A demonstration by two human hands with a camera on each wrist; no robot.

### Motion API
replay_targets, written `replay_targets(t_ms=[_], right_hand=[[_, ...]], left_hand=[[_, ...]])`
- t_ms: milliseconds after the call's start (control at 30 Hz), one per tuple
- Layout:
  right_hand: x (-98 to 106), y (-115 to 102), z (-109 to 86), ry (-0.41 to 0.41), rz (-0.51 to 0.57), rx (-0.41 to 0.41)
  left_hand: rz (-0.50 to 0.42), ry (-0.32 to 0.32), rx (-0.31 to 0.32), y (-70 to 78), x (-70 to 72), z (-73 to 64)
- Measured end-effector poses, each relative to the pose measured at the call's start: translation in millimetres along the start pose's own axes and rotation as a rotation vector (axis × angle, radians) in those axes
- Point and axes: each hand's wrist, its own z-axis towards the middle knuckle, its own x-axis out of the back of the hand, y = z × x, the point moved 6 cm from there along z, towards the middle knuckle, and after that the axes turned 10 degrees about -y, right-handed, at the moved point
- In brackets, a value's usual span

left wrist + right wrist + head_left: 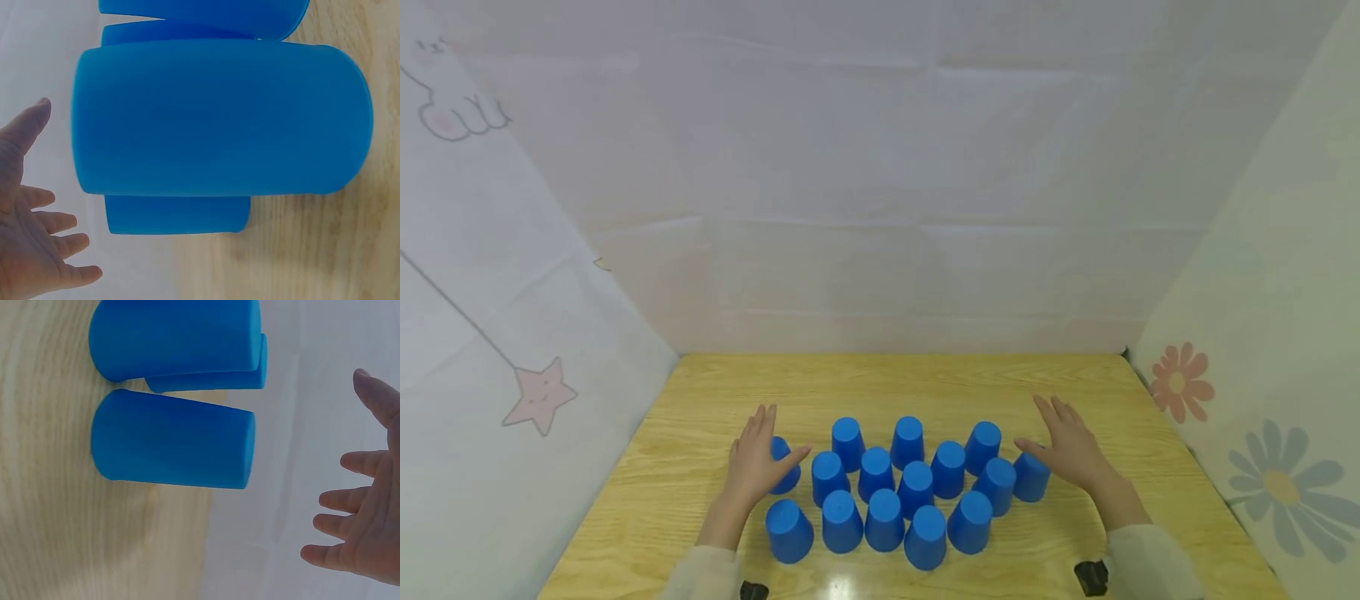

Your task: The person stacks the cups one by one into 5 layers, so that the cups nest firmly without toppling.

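Several blue cups [884,522] stand upside down on the table in uneven rows, all between my two hands. My left hand [755,461] hovers at the left end of the group with fingers spread, partly covering one blue cup [784,467] in the head view. At the right end my right hand [1070,447] is held with its fingers extended and thumb out, over the rightmost cup [1031,478]. The left wrist view has a cup [219,119] large in front of the open palm. In the right wrist view a cup [175,440] stands apart from the fingers.
The wooden table [895,383] ends at a pale cloth wall [887,208] behind. Printed cloth sides rise at left and right, with a pink star [541,396] and flowers [1180,383]. Black wrist-worn pieces [1092,577] show below each sleeve.
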Motion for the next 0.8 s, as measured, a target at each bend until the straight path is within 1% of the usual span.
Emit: replay_targets(t_ms=[100, 267, 500, 600, 667, 800], right_hand=[[-5.1, 4.2, -2.9, 0.009, 0.034, -0.001], [-14.2, 12.8, -8.5, 0.016, 0.126, -0.022], [-23.5, 24.0, -13.1, 0.082, 0.207, -0.042], [-30.8, 32.2, -13.4, 0.086, 0.265, -0.083], [-36.1, 36.5, -14.3, 0.074, 0.313, -0.117], [-47.3, 43.4, -17.4, 0.032, 0.398, -0.203]], left_hand=[[-0.025, 0.011, 0.018, -6.1, -1.4, -2.2], [-0.094, 0.019, 0.046, -16.9, -4.0, -6.2], [-0.165, 0.029, 0.065, -34.2, -11.8, -10.4], [-0.205, 0.019, 0.093, -40.1, -15.8, -11.3], [-0.241, 0.017, 0.108, -44.4, -19.3, -11.6], [-0.351, 0.052, 0.098, -52.3, -27.1, -11.7]])
